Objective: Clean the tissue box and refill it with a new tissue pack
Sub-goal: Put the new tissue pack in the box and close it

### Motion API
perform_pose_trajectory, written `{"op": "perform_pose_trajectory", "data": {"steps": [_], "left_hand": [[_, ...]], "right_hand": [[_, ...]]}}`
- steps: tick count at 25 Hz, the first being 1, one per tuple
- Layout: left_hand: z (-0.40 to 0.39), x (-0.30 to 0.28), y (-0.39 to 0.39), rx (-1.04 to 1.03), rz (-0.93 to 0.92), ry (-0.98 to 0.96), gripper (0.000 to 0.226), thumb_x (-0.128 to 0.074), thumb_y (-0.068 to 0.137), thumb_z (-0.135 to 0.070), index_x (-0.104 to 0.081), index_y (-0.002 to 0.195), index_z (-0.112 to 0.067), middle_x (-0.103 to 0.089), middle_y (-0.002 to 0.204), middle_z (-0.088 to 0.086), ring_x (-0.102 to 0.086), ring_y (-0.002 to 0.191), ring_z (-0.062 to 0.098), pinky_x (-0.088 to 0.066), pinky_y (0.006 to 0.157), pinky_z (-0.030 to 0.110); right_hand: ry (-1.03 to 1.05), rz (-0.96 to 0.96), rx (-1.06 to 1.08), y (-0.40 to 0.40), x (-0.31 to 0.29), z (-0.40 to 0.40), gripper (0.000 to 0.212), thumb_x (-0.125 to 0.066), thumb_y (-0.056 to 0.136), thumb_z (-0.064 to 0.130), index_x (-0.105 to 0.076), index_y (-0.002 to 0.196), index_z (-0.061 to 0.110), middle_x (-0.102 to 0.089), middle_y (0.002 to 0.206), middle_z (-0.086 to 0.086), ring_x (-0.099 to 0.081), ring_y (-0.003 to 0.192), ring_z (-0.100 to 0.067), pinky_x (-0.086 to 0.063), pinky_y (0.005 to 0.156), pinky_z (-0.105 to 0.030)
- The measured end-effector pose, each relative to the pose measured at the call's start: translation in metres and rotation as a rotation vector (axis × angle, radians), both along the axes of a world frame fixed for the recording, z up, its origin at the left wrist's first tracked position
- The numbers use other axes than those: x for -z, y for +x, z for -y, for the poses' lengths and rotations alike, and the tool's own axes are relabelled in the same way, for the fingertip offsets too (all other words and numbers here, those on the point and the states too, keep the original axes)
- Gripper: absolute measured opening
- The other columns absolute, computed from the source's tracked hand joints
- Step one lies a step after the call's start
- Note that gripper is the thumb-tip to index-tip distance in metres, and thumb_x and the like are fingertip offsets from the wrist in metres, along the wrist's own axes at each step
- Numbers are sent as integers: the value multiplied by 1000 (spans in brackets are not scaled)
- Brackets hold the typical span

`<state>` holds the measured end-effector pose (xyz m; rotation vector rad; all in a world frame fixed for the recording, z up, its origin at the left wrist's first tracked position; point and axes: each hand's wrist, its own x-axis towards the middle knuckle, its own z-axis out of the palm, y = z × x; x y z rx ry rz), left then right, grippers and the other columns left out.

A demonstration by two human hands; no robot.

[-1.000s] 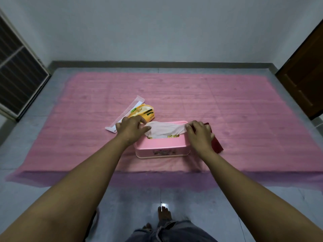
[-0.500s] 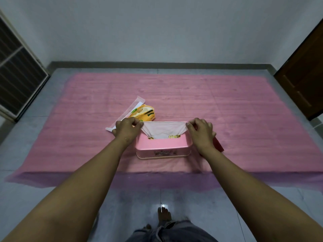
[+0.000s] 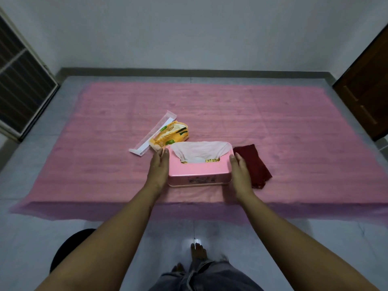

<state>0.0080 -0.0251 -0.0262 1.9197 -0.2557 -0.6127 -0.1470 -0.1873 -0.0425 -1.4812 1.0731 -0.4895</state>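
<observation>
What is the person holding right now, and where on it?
The pink tissue box, by its two short ends: the left hand and right hand lie flat against them, fingers straight.

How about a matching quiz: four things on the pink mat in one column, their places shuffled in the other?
Things:
1. pink tissue box
2. dark red cloth
3. yellow tissue wrapper
4. white strip

Places:
A. farthest left, lying aslant
B. between the left hand and the right hand
C. just right of the box
D. crumpled, behind the box's left end

Pairs: 1-B, 2-C, 3-D, 4-A.
</observation>
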Motion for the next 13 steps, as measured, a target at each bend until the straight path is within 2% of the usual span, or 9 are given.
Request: {"op": "perform_pose_trajectory", "data": {"steps": [2, 5, 7, 9, 13], "left_hand": [[-1, 11, -4, 49, -94, -45, 64, -27, 100, -58, -30, 153, -22, -34, 157, -1, -33, 143, 19, -25, 120, 37], [-1, 31, 2, 71, -251, -113, 91, -32, 76, -89, -32, 150, -37, -40, 154, -10, -40, 140, 14, -27, 120, 44], [0, 52, 10, 91, -341, -146, 94, -35, 66, -96, -38, 145, -46, -48, 148, -13, -47, 135, 14, -31, 118, 45], [1, 57, 11, 84, -376, -176, 93, -36, 66, -96, -40, 143, -46, -53, 145, -13, -52, 131, 14, -34, 116, 46], [0, 9, -8, 41, -410, -303, 87, -38, 74, -87, -45, 143, -35, -61, 137, -8, -61, 122, 13, -48, 104, 36]], "right_hand": [[49, 14, -19, 1, 10, -4, 58, -48, 92, 50, -44, 142, 19, -47, 143, 5, -44, 131, -13, -31, 114, -35], [80, 11, -21, 3, 18, -4, 83, -44, 74, 71, -46, 140, 20, -52, 141, -1, -47, 131, -15, -31, 115, -42], [116, -2, -17, 4, 18, -3, 88, -42, 71, 75, -46, 140, 20, -49, 143, 0, -44, 132, -15, -29, 116, -42], [140, 13, -19, 4, 15, -4, 83, -43, 75, 71, -47, 140, 20, -50, 142, 0, -46, 131, -15, -30, 116, -41], [122, 93, 27, 2, 5, -13, 57, -44, 93, 51, -48, 139, 17, -49, 144, -1, -44, 132, -14, -28, 117, -39]]}}
